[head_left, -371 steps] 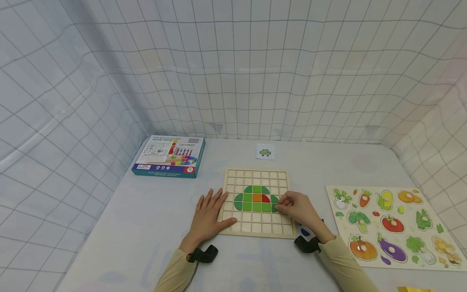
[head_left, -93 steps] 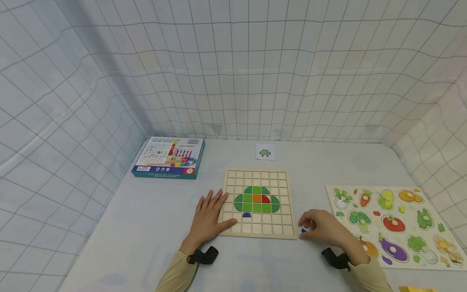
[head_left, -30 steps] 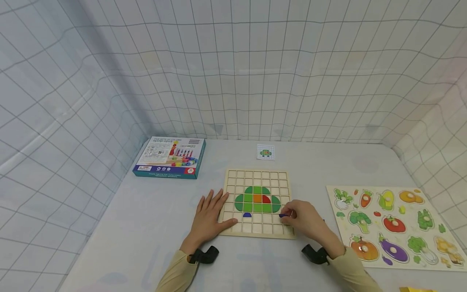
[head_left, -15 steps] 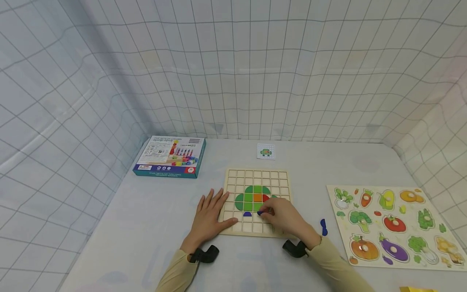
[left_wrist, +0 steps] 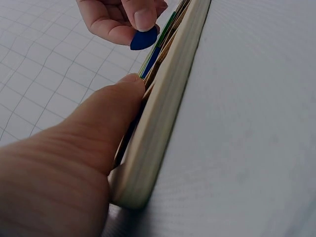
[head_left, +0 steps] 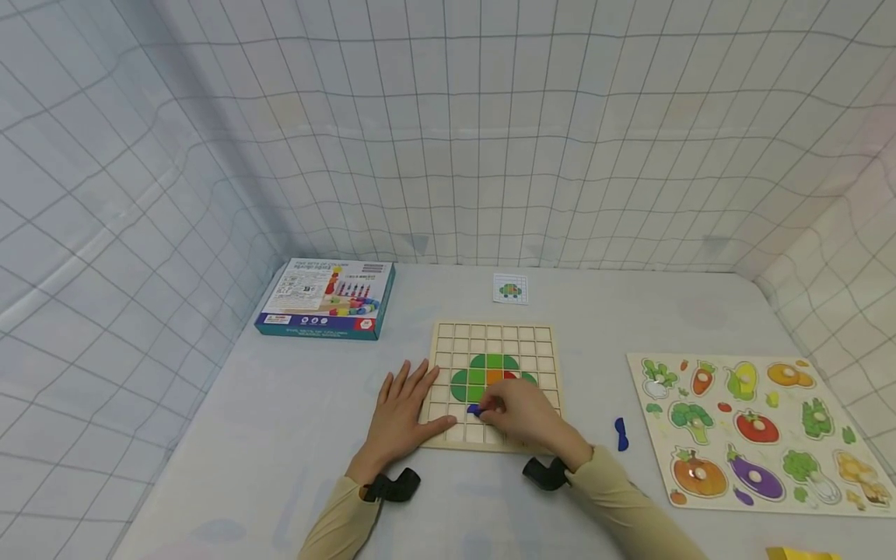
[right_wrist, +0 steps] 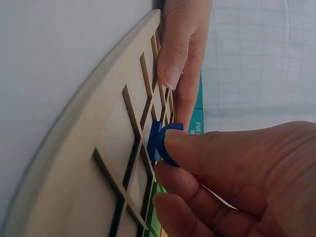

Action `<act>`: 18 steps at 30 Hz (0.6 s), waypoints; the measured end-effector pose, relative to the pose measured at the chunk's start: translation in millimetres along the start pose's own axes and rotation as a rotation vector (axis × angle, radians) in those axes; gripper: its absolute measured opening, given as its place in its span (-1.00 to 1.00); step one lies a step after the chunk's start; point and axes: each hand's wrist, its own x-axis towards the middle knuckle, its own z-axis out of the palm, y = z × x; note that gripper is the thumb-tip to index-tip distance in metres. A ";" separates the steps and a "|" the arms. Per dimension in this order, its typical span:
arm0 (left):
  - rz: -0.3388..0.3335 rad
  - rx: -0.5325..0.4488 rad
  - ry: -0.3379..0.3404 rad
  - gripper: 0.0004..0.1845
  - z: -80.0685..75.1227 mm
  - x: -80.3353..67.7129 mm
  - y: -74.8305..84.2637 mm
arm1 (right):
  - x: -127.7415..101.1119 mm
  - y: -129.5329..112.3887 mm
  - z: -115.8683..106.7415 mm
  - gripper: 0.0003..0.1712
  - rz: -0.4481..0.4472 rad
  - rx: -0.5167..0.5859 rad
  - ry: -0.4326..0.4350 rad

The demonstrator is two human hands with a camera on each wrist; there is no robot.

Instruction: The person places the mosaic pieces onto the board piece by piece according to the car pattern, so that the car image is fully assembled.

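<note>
My left hand (head_left: 397, 418) rests with spread, straight fingers on the left edge of a wooden grid board (head_left: 526, 334). On the board, green, orange and red tiles form a domed shape, partly hidden by my right hand (head_left: 523, 411). Between thumb and fingertips, that hand pinches a blue half-round tile (right_wrist: 163, 144), tilted above the board. Right beside it, another blue tile (right_wrist: 154, 140) lies in a square below the green ones. From the left wrist view, the pinched tile (left_wrist: 143, 40) is apart from the board, near my left thumb.
Loose blue tiles (head_left: 621, 434) lie right of the board. Farther right is a vegetable puzzle board (head_left: 719, 435). A small pattern card (head_left: 510, 288) sits behind the grid, a toy box (head_left: 325, 299) at back left. A yellow object (head_left: 801, 554) shows at the bottom edge.
A blue tile was placed below the green shape. My right hand then picked up another blue tile from the right and carried it left across the board. The left hand has stayed put.
</note>
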 end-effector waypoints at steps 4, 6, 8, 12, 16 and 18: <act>0.004 0.000 0.005 -0.07 0.1 0.8 -0.4 | 1.6 -0.3 3.3 -0.95 -0.003 0.015 -0.004; 0.001 0.003 0.003 -0.07 -0.1 0.9 -0.3 | 2.3 0.0 5.1 -0.95 0.001 0.027 -0.002; -0.001 0.007 0.000 -0.07 -0.1 1.0 -0.2 | 2.7 0.4 7.0 -0.95 0.002 0.038 0.005; -0.001 0.006 -0.001 -0.08 0.3 1.0 0.1 | 2.6 0.7 10.0 -0.94 0.000 0.055 0.011; -0.002 0.005 -0.003 -0.08 -0.4 1.0 0.9 | 2.8 0.4 11.5 -0.93 0.000 0.048 0.021; -0.003 0.007 -0.005 -0.07 -0.8 1.0 1.2 | 3.2 0.4 12.0 -0.92 0.004 0.041 0.028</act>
